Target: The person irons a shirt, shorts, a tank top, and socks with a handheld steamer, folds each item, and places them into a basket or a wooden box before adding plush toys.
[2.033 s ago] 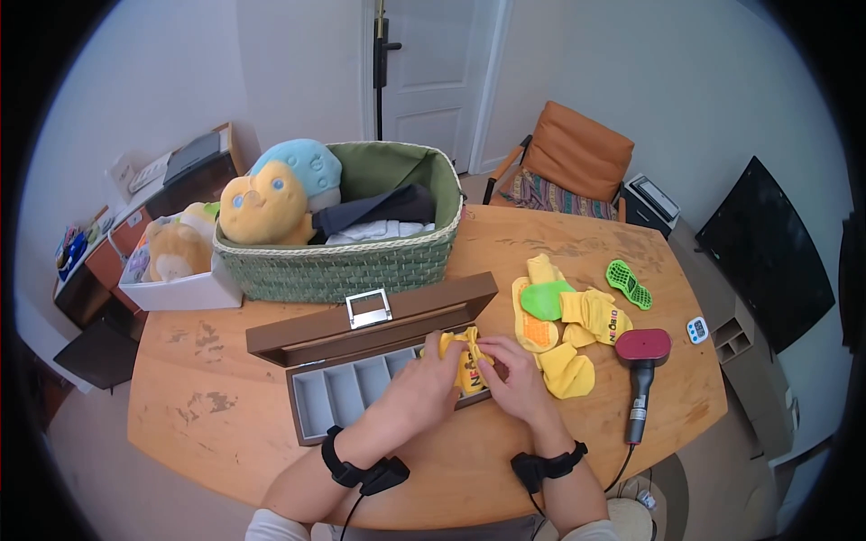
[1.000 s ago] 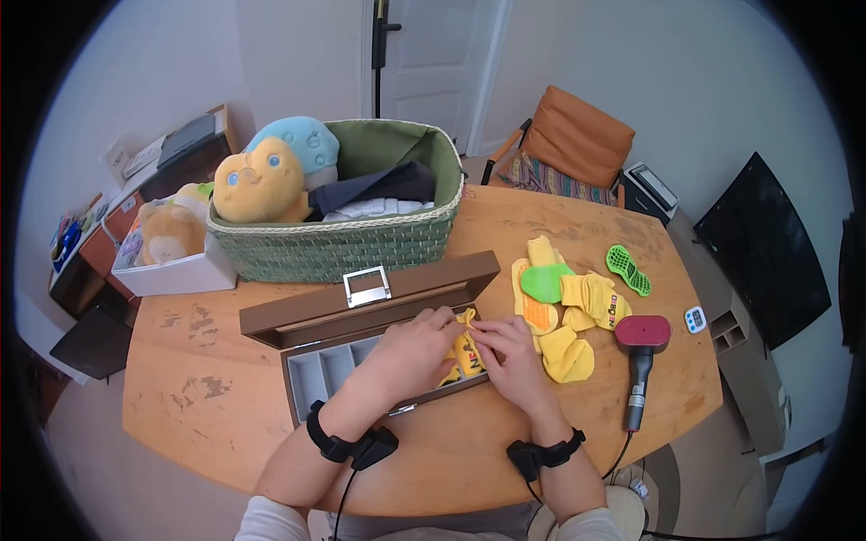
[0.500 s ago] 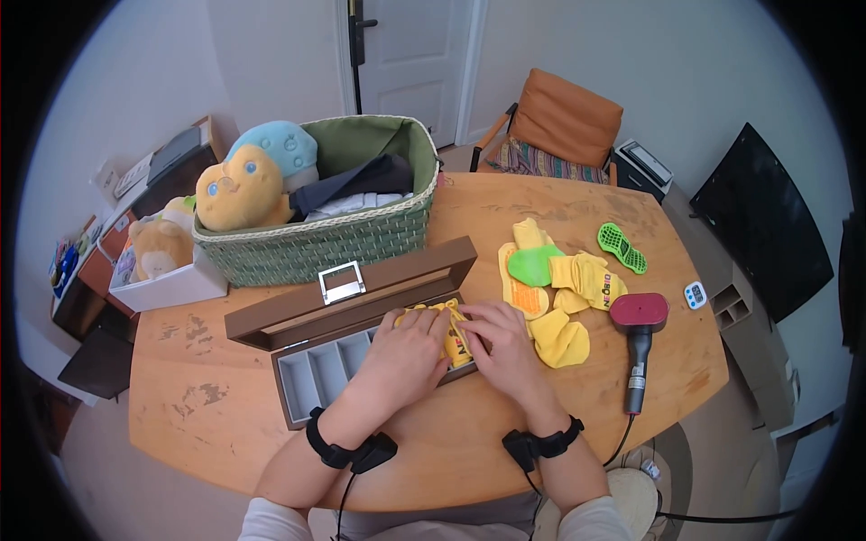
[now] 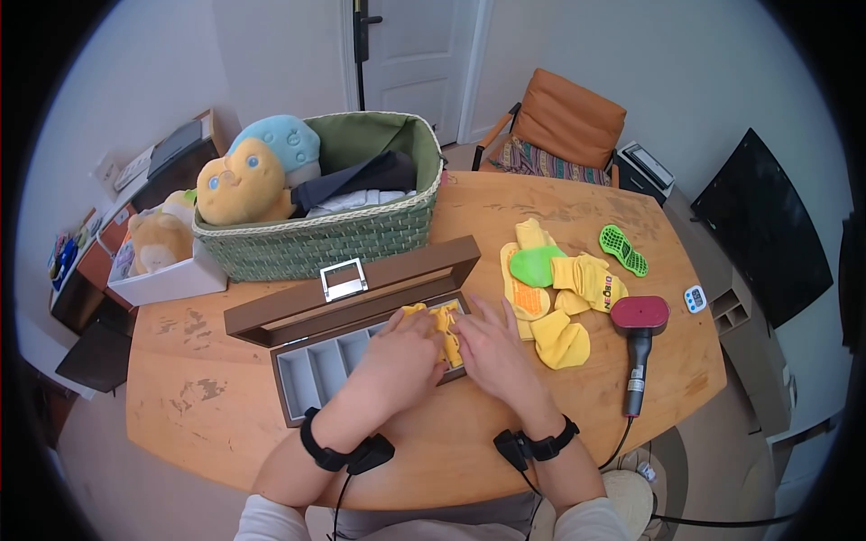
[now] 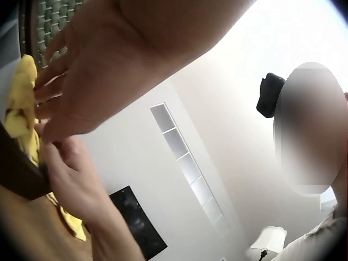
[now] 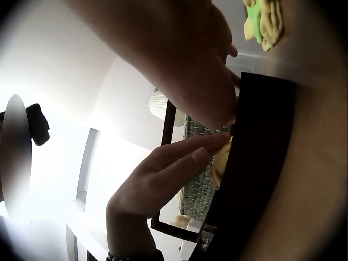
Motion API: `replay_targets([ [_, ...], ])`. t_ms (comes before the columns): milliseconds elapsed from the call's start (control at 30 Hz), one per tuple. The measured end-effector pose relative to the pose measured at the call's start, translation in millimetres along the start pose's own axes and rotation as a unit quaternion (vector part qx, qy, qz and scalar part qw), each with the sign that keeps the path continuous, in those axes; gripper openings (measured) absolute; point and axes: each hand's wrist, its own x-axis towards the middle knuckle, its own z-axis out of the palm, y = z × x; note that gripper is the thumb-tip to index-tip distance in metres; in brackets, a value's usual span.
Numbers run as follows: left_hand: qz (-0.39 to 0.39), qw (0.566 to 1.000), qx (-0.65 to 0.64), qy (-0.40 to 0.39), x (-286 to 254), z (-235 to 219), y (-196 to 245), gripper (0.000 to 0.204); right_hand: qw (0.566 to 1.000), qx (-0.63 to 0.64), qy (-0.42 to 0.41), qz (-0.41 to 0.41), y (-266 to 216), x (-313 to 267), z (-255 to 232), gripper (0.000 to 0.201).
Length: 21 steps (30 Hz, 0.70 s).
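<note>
A brown box with grey compartments stands on the table, its windowed lid raised. Folded yellow socks lie in its right-hand compartments. My left hand rests over these socks with fingers stretched out, covering part of them. From the right, my right hand touches the same socks, its fingers extended at the box's right end. In the left wrist view the yellow fabric lies under the fingertips. The box wall hides the right fingertips in the right wrist view.
Right of the box lie loose yellow socks, one with a green part, and a green grippy sole piece. A handheld steamer-like device with a cord and a small timer sit further right. A green woven basket holds plush toys behind.
The right fingers pinched at the yellow sock earlier; now they lie straighter against it. The sock has gone lower and flatter into the box under both hands. The head view has shifted slightly.
</note>
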Motion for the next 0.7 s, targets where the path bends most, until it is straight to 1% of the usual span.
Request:
replay_targets([
  [33,-0.097,0.993,-0.016,-0.067,2,-21,3,0.044,1.0,0.005,0.003,0.007,-1,-3,0,0.031],
  [67,-0.194,0.972,-0.03,-0.126,3,-32,2,0.04,1.0,0.015,-0.002,0.012,0,-1,-2,0.027],
  [100,-0.173,0.98,0.003,-0.098,0,-25,-7,0.038,1.0,0.024,-0.008,0.017,0,0,-3,0.024],
  [133,-0.172,0.98,0.005,-0.098,1,-22,-12,0.038,1.0,0.024,-0.005,0.018,3,-1,-1,0.024],
  [200,-0.122,0.987,-0.03,-0.097,4,-20,-18,0.039,0.996,0.091,0.015,0.021,11,-3,6,0.023],
  [233,-0.122,0.987,-0.029,-0.098,6,-22,-16,0.039,0.995,0.092,0.015,0.021,15,-4,8,0.023],
  [300,-0.161,0.979,-0.094,-0.081,8,-26,-11,0.04,0.987,0.161,0.024,0.013,23,-7,9,0.022],
  [333,-0.161,0.979,-0.093,-0.083,6,-27,-10,0.04,0.986,0.163,0.024,0.014,23,-7,9,0.022],
  [400,-0.217,0.975,-0.027,-0.03,1,-27,-6,0.038,0.979,0.193,0.065,0.017,21,-5,3,0.025],
  [433,-0.216,0.975,-0.026,-0.034,1,-27,-6,0.038,0.978,0.196,0.065,0.019,23,-5,1,0.025],
  [500,-0.219,0.97,-0.001,-0.107,3,-28,-7,0.034,0.982,0.17,0.077,0.029,27,-4,-6,0.031],
  [533,-0.219,0.97,-0.001,-0.108,4,-27,-7,0.034,0.982,0.17,0.077,0.03,27,-3,-8,0.031],
  [600,-0.2,0.975,-0.014,-0.1,4,-21,-9,0.029,0.977,0.191,0.094,-0.015,27,-3,-11,0.031],
  [633,-0.201,0.974,-0.014,-0.101,3,-17,-9,0.029,0.977,0.191,0.093,-0.015,28,-3,-8,0.031],
  [700,-0.12,0.989,0.015,-0.088,1,-9,-8,0.025,0.973,0.216,0.08,-0.028,32,-3,2,0.028],
])
